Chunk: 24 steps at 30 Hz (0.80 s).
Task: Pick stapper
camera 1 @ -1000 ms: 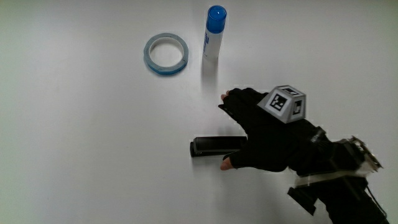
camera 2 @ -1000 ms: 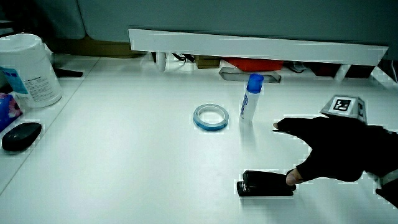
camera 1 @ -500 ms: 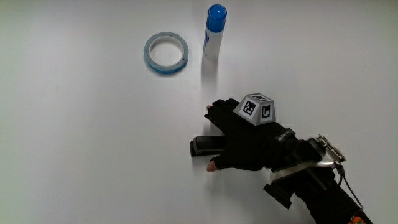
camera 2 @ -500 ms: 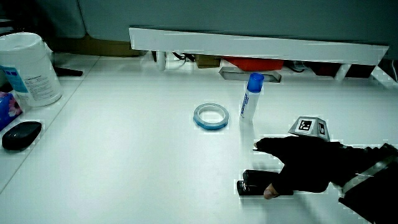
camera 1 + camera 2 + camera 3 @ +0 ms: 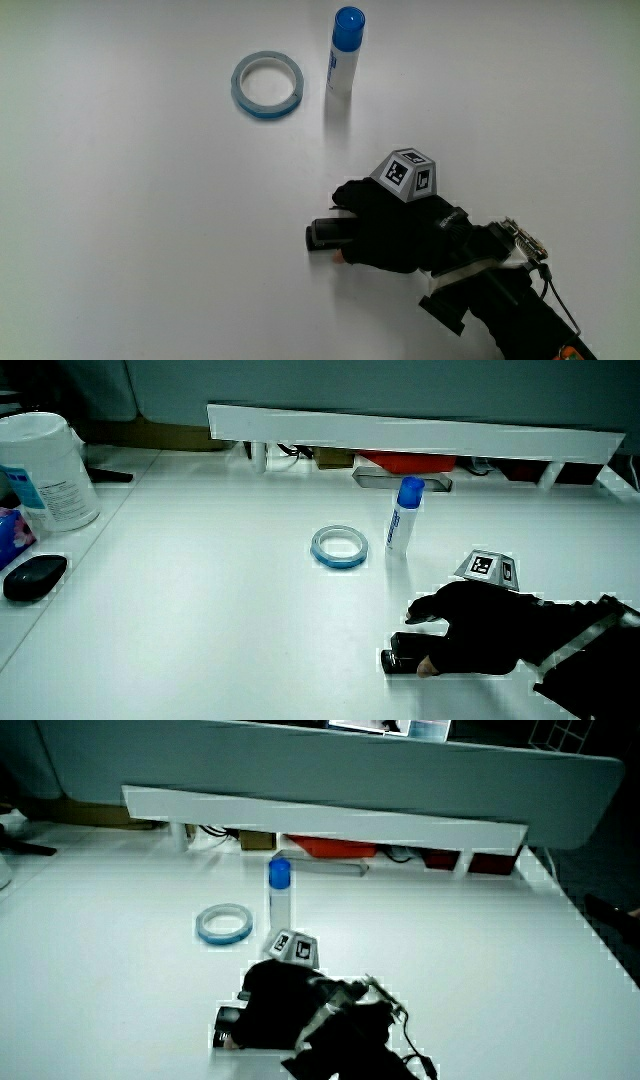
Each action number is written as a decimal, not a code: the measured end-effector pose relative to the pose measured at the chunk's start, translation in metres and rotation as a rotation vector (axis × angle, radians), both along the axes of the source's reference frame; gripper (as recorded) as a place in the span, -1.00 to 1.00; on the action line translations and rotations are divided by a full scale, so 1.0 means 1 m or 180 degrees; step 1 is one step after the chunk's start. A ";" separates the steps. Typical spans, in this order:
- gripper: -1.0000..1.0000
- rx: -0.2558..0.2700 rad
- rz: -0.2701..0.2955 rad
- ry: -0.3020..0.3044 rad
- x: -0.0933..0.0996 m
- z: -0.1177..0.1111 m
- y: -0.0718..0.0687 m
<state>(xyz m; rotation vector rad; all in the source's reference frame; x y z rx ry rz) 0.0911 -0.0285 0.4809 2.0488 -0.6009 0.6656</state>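
Note:
The black stapler (image 5: 320, 235) lies flat on the white table; only its end shows, sticking out from under the hand (image 5: 385, 237). The black-gloved hand rests on top of it with fingers curled down around its body, thumb on the side nearer the person. In both side views the stapler's end (image 5: 397, 658) (image 5: 228, 1018) pokes out past the hand (image 5: 470, 637) (image 5: 275, 1003), still on the table top. The patterned cube (image 5: 405, 174) sits on the back of the hand.
A blue tape ring (image 5: 266, 86) and an upright blue-capped white tube (image 5: 343, 52) stand farther from the person than the hand. In a side view a white canister (image 5: 45, 470) and a black mouse (image 5: 33, 578) sit at the table's edge, below a low white partition (image 5: 400, 435).
The hand slid over the stapler and lowered onto it; its spread fingers and thumb have curled in around it. The stapler has not moved.

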 end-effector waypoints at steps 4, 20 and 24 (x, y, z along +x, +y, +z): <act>0.52 0.0086 0.0006 -0.0042 -0.001 0.000 0.000; 1.00 0.0321 0.0053 -0.0155 0.001 -0.011 -0.005; 1.00 0.0487 0.0135 -0.0244 0.007 -0.032 -0.016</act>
